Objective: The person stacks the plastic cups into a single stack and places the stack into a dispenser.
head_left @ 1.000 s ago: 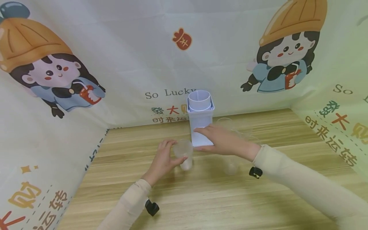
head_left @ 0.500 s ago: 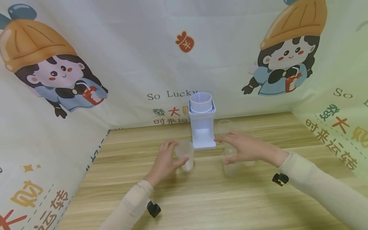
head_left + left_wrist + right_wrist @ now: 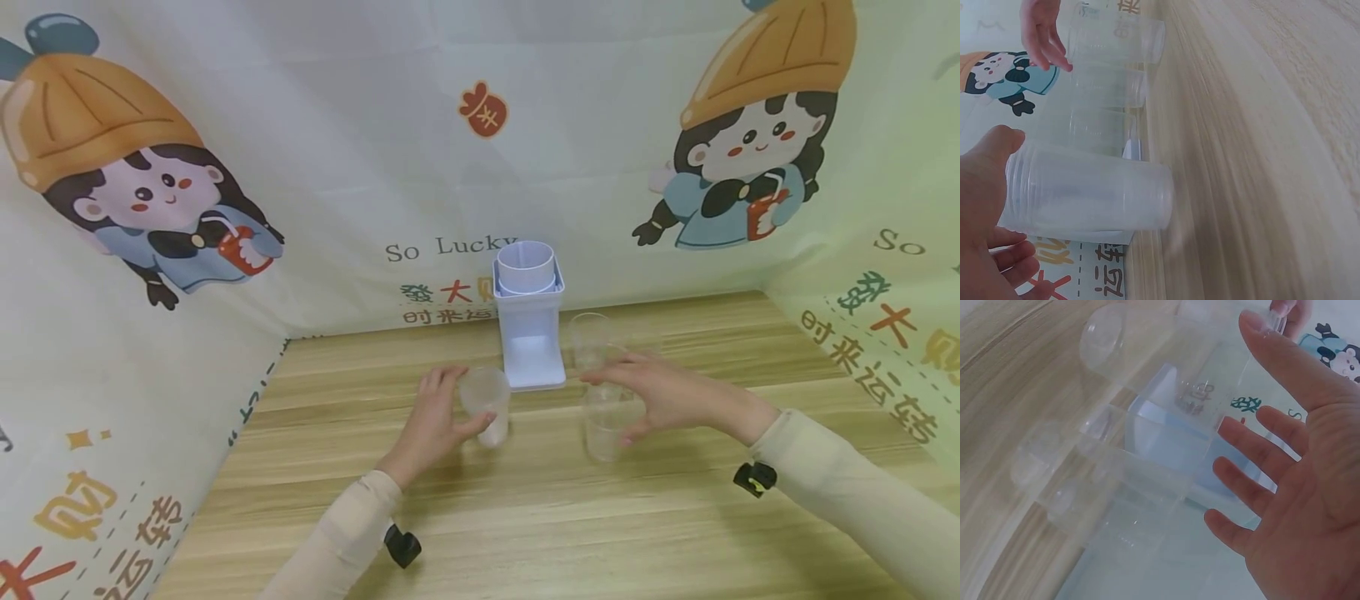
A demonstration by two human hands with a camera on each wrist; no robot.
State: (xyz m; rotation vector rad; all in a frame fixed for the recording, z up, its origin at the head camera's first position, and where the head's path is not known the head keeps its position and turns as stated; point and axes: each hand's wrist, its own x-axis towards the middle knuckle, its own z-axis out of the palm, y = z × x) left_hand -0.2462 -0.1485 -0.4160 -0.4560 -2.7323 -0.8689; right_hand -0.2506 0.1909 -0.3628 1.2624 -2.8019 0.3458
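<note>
A stack of clear plastic cups [image 3: 491, 423] stands upright just left of centre on the table. My left hand [image 3: 426, 432] holds it near the rim, thumb on one side and fingers on the other; the ribbed rims of the nested cups [image 3: 1085, 187] show in the left wrist view. My right hand [image 3: 678, 400] hovers at a single clear cup [image 3: 603, 437], its fingers [image 3: 1247, 487] spread with nothing between them. Farther back stands another clear cup [image 3: 591, 335]. A third clear cup [image 3: 1110, 84] shows in the left wrist view, but my right hand mostly hides it in the head view.
Behind the cups, against the back cloth, stands a pale lavender holder [image 3: 528, 321] with a round tube [image 3: 527, 271] in its top and an open front. Printed cloth walls [image 3: 360, 167] enclose the wood-grain table [image 3: 540, 517] at the back and both sides.
My right hand has drawn to the right, away from the front of the lavender holder, to the clear cups. My left hand keeps its place at the stack.
</note>
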